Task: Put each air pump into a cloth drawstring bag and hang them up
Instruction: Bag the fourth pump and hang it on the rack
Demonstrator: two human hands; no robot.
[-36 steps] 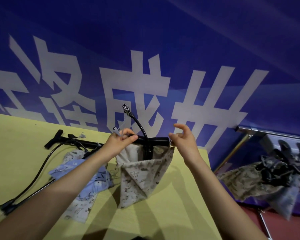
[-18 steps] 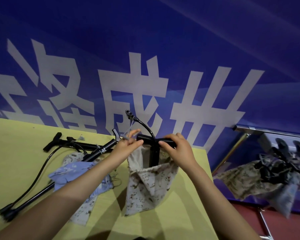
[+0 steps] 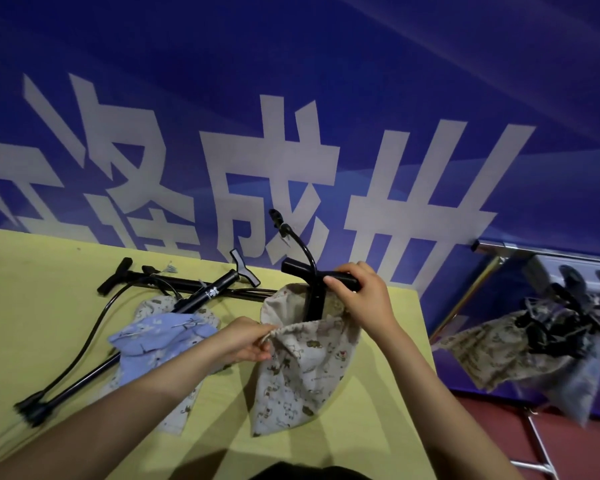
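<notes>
A black air pump [image 3: 314, 292] stands upright inside a beige patterned drawstring bag [image 3: 302, 368] on the yellow table [image 3: 49, 299]. Its T-handle and curved hose stick out above the bag's mouth. My right hand [image 3: 362, 299] grips the right end of the handle. My left hand [image 3: 248, 341] pinches the bag's near rim at the left. Two more black pumps [image 3: 201, 296] lie on the table to the left, over a light blue bag [image 3: 160, 336] and another beige bag [image 3: 174, 407].
A blue banner with large white characters [image 3: 291, 150] backs the table. At the right, a metal rack [image 3: 499, 251] carries several filled cloth bags [image 3: 534, 344] hanging over a red floor. The table's right edge runs close to the bag.
My left hand has dropped from the pump handle to the bag's near rim. My right hand stays on the handle. The bag's mouth has come down lower around the pump's shaft.
</notes>
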